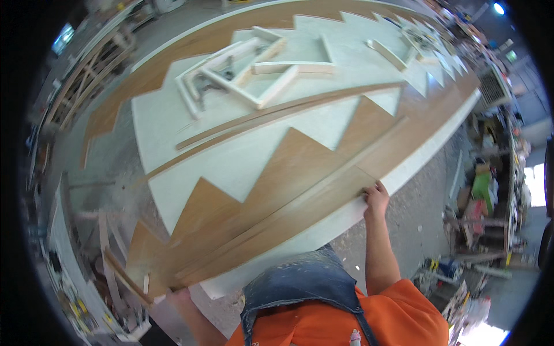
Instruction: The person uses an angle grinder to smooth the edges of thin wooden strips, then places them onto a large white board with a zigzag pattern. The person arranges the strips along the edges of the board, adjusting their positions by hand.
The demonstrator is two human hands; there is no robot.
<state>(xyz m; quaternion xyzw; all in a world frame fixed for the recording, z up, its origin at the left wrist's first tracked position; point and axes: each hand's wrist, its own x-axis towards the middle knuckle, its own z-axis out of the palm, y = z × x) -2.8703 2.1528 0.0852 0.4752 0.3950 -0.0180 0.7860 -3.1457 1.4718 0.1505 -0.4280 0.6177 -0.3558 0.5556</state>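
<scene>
A long brown board (311, 214) with sawtooth-cut pieces along its far side lies over a large white panel (199, 151). A thin brown strip (323, 183) runs lengthwise on it. At the near edge, right of my body, my right hand (376, 199) is closed on the board's edge. My left hand (179, 295) touches the board's near left end; its fingers are blurred and partly hidden. Two curved narrow brown strips (277, 112) lie farther across the panel.
White wooden frames (293, 68) rest on the panel, with metal clamps (209, 87) among them. Another sawtooth brown board (153, 69) lines the far side. Cluttered shelving (486, 190) stands to the right, a wooden rack (92, 75) at far left. Timber offcuts (109, 236) lie at lower left.
</scene>
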